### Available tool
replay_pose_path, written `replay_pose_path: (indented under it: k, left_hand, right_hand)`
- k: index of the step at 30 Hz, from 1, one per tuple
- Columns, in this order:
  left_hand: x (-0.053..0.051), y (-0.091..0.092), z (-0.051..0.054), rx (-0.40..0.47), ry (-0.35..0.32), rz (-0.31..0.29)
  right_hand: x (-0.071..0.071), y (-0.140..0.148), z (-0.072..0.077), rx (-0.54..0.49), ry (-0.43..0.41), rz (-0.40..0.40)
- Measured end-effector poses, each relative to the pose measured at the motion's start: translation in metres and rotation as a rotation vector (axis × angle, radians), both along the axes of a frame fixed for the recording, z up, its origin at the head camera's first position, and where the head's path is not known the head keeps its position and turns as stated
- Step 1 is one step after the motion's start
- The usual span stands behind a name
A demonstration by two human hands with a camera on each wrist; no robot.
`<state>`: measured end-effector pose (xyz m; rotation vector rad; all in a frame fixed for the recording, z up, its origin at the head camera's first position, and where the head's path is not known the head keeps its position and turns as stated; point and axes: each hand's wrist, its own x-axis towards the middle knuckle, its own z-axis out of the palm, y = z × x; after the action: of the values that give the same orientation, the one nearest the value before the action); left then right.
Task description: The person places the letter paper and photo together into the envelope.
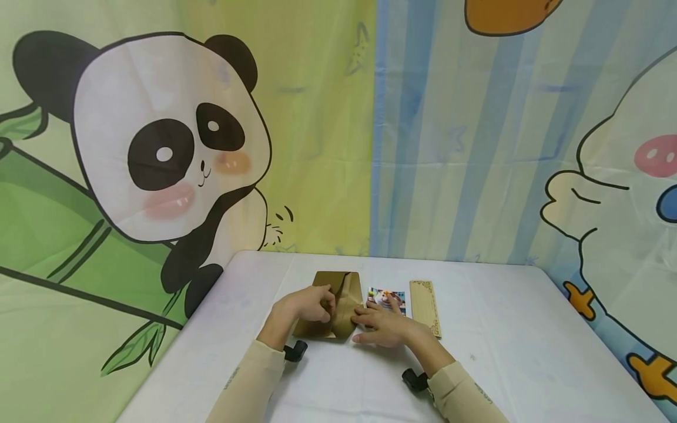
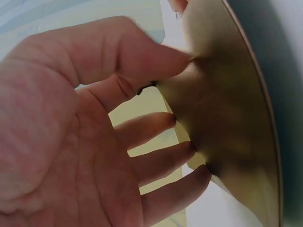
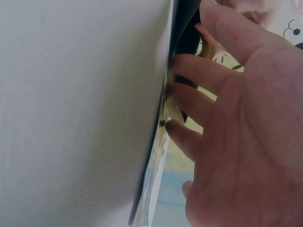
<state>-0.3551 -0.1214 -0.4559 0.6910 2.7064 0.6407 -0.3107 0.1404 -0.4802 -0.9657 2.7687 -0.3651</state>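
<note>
Nearest the person, two beige sleeves [image 1: 248, 382] reached in from the near side of the brown envelope [image 1: 344, 308]. A black device [image 1: 296, 351] sat at the left wrist, just on the near side of the envelope; a second black device [image 1: 415, 380] sat at the right wrist, nearer the person and to the envelope's right.

The right hand [image 1: 388, 326] was at the envelope's right edge, palm down, its fingers spread and gripping nothing visible. The left hand [image 1: 312, 304] was over the envelope's left part, thumb and fingertips touching the brown paper, fingers apart from one another; no clamped hold was seen. The envelope lay on the white table [image 1: 508, 329], its folded flap along its right side.

A colourful picture card [image 1: 381, 295] lay just right of the envelope, partly covered by the right hand. A tan strip [image 1: 425, 308] with ornate corners lay further right. Beyond the envelope hung a printed backdrop [image 1: 322, 129], with a panda [image 1: 169, 117] to its far left.
</note>
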Motion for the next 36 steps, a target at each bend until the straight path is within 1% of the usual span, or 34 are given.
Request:
replay_pose_path:
  k: [6, 9, 15, 19, 24, 31, 36]
  left_hand:
    - [0.0000, -0.0023, 0.0012, 0.040, -0.038, -0.028]
    - [0.0012, -0.0027, 0.0020, 0.050, -0.043, -0.036]
    - [0.0006, -0.0037, 0.0019, 0.061, -0.007, -0.054]
    - [-0.0010, -0.0044, 0.0010, 0.070, 0.022, -0.069]
    - [-0.0024, -0.0044, 0.0007, 0.076, 0.043, -0.083]
    - [-0.0038, -0.0044, 0.0008, 0.070, 0.067, -0.098]
    - [-0.0041, -0.0040, 0.0013, 0.062, 0.075, -0.098]
  right_hand:
    - [-0.0003, 0.0015, 0.0002, -0.001, -0.002, -0.008]
    - [0.0000, 0.0020, 0.0005, 0.002, -0.003, -0.011]
    - [-0.0002, 0.0032, 0.0003, -0.009, -0.023, -0.020]
    - [-0.0014, 0.0043, -0.0004, -0.004, -0.020, -0.017]
    - [-0.0021, 0.0047, 0.0014, -0.006, -0.024, -0.011]
    - [-0.0021, 0.0054, 0.0057, -0.038, -0.042, -0.011]
    - [-0.0059, 0.0076, 0.0036, -0.076, -0.049, -0.016]
